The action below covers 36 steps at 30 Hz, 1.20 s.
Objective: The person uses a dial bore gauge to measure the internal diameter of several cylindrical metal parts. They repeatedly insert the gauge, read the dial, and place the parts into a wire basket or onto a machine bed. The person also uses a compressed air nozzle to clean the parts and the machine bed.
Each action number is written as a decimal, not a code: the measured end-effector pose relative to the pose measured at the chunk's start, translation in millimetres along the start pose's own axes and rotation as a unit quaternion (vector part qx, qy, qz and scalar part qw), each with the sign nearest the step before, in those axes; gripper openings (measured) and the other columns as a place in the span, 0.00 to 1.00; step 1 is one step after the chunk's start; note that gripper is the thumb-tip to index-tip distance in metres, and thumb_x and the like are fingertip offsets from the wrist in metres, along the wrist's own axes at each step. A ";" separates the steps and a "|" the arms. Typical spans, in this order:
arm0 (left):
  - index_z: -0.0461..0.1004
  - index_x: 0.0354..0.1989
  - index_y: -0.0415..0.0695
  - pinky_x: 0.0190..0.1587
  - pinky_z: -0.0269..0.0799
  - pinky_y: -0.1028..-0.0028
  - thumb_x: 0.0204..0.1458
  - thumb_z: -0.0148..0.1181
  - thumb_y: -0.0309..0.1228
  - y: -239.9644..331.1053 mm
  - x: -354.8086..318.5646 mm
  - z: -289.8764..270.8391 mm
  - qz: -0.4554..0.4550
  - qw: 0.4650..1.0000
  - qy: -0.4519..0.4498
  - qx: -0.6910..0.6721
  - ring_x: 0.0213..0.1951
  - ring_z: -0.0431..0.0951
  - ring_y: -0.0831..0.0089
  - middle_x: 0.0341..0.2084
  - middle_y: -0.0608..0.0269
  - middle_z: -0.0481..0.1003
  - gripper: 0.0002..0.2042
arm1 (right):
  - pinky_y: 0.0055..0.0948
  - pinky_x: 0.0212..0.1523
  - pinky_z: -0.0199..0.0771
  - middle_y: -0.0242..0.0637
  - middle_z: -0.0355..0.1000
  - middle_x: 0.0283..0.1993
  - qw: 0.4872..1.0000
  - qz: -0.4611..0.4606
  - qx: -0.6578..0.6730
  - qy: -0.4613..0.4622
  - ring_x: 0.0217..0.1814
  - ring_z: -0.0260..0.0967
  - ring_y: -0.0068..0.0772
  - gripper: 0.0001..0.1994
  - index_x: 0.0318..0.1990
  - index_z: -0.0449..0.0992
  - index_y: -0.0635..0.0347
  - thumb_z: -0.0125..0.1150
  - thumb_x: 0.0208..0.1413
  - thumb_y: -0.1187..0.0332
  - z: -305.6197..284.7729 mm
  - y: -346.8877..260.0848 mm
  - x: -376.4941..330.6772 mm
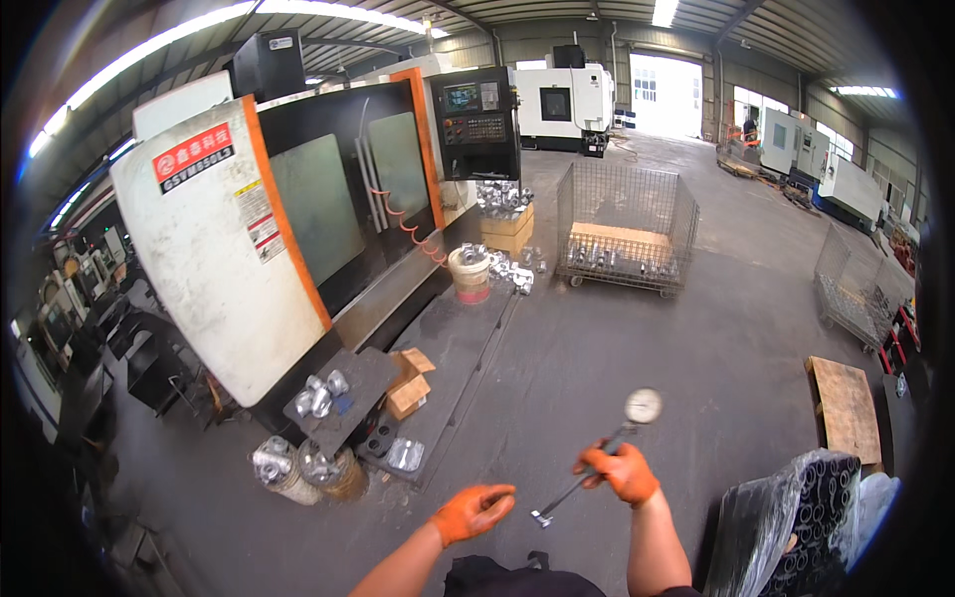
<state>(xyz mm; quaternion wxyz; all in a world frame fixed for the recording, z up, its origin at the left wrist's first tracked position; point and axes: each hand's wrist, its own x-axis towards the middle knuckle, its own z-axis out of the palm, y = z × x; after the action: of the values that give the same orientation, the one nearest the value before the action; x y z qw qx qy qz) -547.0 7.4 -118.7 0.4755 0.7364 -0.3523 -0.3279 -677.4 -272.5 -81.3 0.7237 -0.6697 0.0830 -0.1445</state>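
In an orange glove, my right hand is closed round the dark shaft of a dial bore gauge. Its round white dial points up and away from me, and the measuring head slants down toward my left. My left hand, gloved in orange too, is held out beside the gauge's lower end without touching it. Its fingers are stretched out and nothing lies in them. Both hands are in the air over the grey floor.
A white machining centre with a control panel stands at left. Metal parts fill a bucket and cover a low bench. Ahead is a wire cage cart. A plastic-wrapped stack of black trays stands near right, by a wooden board.
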 end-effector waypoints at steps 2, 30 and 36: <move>0.76 0.56 0.42 0.48 0.75 0.70 0.62 0.60 0.39 18.7 34.1 -22.6 0.020 0.997 -0.001 0.078 0.43 0.80 0.71 0.42 0.57 0.80 0.19 | 0.27 0.32 0.80 0.39 0.78 0.37 0.987 -0.020 -0.088 -0.136 0.35 0.79 0.32 0.11 0.41 0.79 0.64 0.58 0.62 0.65 -10.1 10.5 72.8; 0.80 0.43 0.38 0.43 0.71 0.77 0.61 0.62 0.41 61.6 775.2 -436.9 0.008 0.958 0.012 -0.286 0.38 0.77 0.79 0.35 0.66 0.80 0.15 | 0.31 0.50 0.75 0.38 0.76 0.44 0.960 0.055 0.018 -0.276 0.46 0.74 0.28 0.18 0.50 0.74 0.69 0.53 0.70 0.58 -121.5 51.9 870.3; 0.79 0.47 0.39 0.49 0.72 0.73 0.63 0.60 0.35 66.4 835.8 -548.5 0.001 0.976 0.106 -0.192 0.43 0.77 0.75 0.41 0.64 0.79 0.12 | 0.28 0.49 0.74 0.34 0.76 0.42 0.908 0.088 0.107 -0.395 0.44 0.72 0.24 0.13 0.50 0.75 0.66 0.55 0.69 0.64 -68.3 41.0 1036.2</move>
<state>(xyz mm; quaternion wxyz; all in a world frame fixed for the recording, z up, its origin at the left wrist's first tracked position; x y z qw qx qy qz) 336.5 -449.5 2.1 0.6426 0.6620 -0.2309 -0.3090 283.8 -666.4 -52.2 0.7745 -0.5804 -0.1675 0.1879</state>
